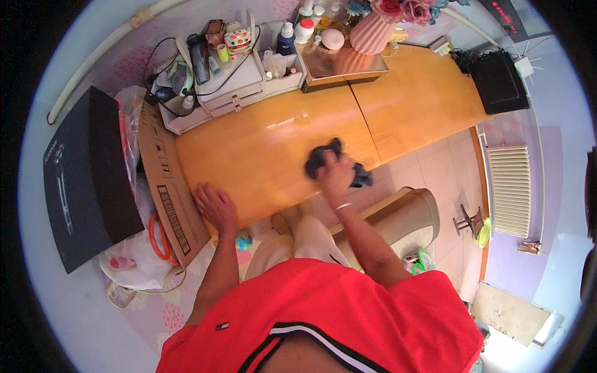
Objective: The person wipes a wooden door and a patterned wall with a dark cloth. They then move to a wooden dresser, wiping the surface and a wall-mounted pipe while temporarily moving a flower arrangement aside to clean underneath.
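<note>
My right hand (pixel 336 174) presses down on a crumpled dark blue cloth (pixel 317 163) at the front edge of the orange wooden tabletop (pixel 261 158). Part of the cloth spreads out beyond the fingers on both sides, and one end hangs at the edge. The fingers are slightly blurred, curled over the fabric. My left hand (pixel 216 208) lies flat with its fingers spread on the tabletop's left front corner, right beside a cardboard box (pixel 165 168). Nothing is held in it.
Along the back stand a white drawer organizer (pixel 233 93) with bottles, a mirrored tray (pixel 348 78) and a pink vase (pixel 371 34) of flowers. A black box (pixel 497 81) sits at the far right. The black carton (pixel 93 180) is at left, a beige stool (pixel 404 214) below the edge.
</note>
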The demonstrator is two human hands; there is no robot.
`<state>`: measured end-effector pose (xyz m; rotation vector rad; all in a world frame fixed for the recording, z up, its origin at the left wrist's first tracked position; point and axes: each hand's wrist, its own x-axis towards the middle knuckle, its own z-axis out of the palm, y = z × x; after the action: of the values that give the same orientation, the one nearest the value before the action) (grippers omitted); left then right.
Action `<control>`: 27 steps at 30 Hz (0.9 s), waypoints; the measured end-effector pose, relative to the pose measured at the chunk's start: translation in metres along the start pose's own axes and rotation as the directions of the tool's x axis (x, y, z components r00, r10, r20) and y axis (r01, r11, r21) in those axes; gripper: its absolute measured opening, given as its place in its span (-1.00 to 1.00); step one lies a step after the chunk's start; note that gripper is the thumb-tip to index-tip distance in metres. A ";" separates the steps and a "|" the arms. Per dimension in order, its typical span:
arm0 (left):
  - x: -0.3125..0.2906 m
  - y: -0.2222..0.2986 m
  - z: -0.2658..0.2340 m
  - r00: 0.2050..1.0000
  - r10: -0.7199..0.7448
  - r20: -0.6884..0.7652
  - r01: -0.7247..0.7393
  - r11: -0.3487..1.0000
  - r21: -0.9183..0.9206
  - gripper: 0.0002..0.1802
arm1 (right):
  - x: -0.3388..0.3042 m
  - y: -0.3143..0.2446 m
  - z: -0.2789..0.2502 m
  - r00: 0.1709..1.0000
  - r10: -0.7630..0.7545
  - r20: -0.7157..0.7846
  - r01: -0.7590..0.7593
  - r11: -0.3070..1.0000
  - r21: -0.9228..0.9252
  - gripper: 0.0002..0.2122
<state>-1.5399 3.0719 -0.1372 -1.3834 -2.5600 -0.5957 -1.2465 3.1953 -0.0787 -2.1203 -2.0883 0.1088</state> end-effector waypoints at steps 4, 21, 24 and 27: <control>-0.001 -0.001 0.002 1.000 -0.006 0.007 0.006 1.000 0.025 -0.52 | -0.034 -0.108 0.008 0.919 -0.391 0.046 0.370 0.899 0.234 -0.69; 0.000 0.001 -0.003 0.999 -0.017 0.046 0.017 1.000 -0.001 -0.49 | 0.112 -0.143 0.046 0.953 -0.160 -0.258 0.214 0.957 0.197 -0.61; 0.001 0.002 -0.001 0.998 -0.013 0.064 0.013 1.000 -0.001 -0.50 | 0.094 -0.166 0.054 0.807 -0.531 -0.260 0.587 0.769 0.253 -0.67; -0.003 -0.002 0.000 0.996 -0.038 0.078 0.037 0.999 0.017 -0.49 | 0.115 -0.152 0.027 0.746 -0.665 -0.033 0.644 0.707 0.293 -0.79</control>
<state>-1.5399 3.0682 -0.1393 -1.3836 -2.6509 -0.5371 -1.3983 3.3129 -0.0733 -1.1236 -2.5492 0.3761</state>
